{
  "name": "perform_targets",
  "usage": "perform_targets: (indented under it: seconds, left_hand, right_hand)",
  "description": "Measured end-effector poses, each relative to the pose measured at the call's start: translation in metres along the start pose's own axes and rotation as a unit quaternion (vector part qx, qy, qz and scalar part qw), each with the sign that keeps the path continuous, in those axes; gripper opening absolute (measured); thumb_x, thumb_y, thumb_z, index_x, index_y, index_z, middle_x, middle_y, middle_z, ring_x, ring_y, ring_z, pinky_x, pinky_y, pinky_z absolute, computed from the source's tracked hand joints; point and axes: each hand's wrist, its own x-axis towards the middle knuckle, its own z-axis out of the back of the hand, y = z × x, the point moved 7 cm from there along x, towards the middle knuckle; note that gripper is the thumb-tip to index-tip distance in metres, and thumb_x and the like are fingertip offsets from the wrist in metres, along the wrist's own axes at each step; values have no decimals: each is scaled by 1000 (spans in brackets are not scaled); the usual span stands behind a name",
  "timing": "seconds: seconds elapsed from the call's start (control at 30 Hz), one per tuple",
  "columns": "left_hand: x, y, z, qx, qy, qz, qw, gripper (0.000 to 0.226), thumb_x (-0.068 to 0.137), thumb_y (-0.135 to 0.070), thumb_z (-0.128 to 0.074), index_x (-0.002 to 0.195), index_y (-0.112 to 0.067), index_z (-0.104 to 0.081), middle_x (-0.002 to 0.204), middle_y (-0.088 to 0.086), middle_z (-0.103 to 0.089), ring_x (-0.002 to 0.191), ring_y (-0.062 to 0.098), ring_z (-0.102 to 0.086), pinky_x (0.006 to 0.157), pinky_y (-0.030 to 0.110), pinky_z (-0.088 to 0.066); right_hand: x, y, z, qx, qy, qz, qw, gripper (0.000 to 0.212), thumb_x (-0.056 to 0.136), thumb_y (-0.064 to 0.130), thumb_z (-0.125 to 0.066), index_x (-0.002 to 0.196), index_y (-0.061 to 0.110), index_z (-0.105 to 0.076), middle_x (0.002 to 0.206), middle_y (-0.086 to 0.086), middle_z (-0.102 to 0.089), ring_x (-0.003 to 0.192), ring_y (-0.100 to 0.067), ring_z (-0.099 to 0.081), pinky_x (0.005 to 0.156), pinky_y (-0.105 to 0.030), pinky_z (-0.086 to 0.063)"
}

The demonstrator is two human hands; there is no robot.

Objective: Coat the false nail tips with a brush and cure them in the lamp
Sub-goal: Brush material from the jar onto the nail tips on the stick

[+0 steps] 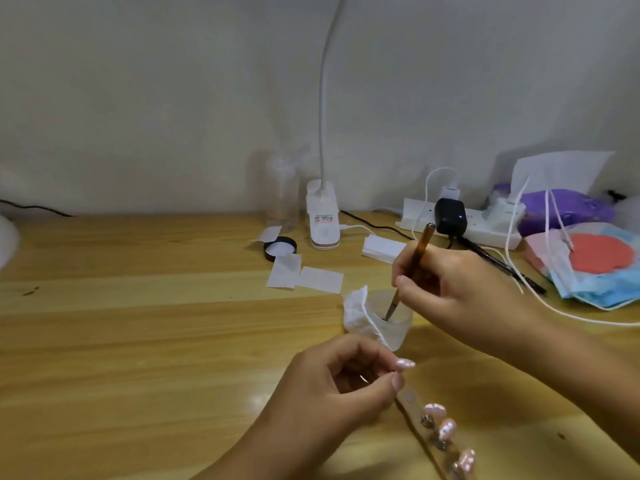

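Note:
My right hand (457, 289) grips an amber-handled brush (417, 258) whose tip dips into a small frosted jar (394, 327) on the wooden table (138, 341). A white wipe (356, 315) leans against the jar's left side. My left hand (332, 386) pinches one end of a clear strip (433, 431) that carries three pale pink false nail tips (446, 427), low in the view. The strip runs down to the right, toward the bottom edge.
A white clip lamp (323, 216) with a long neck stands at the back. Beside it are a clear bottle (282, 195), a black lid (280, 249) and white wipes (304, 275). A power strip (460, 220), cables and face masks (595, 265) crowd the right.

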Motion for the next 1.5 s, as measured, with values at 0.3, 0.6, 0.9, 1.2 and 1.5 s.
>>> perform_targets:
  seconds: [0.3,0.6,0.9,1.2,1.5]
  left_hand:
    - [1,3,2,22,-11,13,1000,13,72,-27,-73,84,-25,-73,90,-4,-75,75,5,-63,68,14,-51]
    - [4,6,5,25,-18,22,999,22,66,-38,-77,85,-27,-73,92,-5,-75,82,7,-67,72,14,-51]
    - [3,6,5,26,-25,18,999,26,64,-41,-74,84,-24,-74,91,-4,-75,79,3,-64,68,13,-48]
    - [0,5,3,19,-27,33,999,29,62,-41,-75,84,-22,-74,86,2,-72,75,7,-61,65,18,-50]
    - [1,4,3,26,-26,26,999,28,63,-41,-74,84,-23,-74,86,-1,-72,77,6,-61,67,16,-48]
  right_hand:
    - [-39,-23,22,197,-113,-21,973,10,89,36,-59,96,38,-65,98,11,-67,88,-6,-66,77,-13,-52]
    - [-69,-64,9,404,-208,-121,883,23,75,24,-59,90,9,-68,79,-4,-70,74,-15,-66,70,-18,-54]
    - [-69,-80,7,442,-202,-122,865,24,89,12,-58,82,28,-74,76,2,-68,73,-8,-64,69,-17,-53]
    - [-67,-84,7,486,-213,-120,839,26,82,15,-52,74,27,-73,73,6,-65,70,-7,-62,68,-17,-52]
    - [-67,-77,7,448,-206,-78,866,24,83,14,-52,83,26,-73,82,5,-66,77,-11,-63,74,-19,-52]
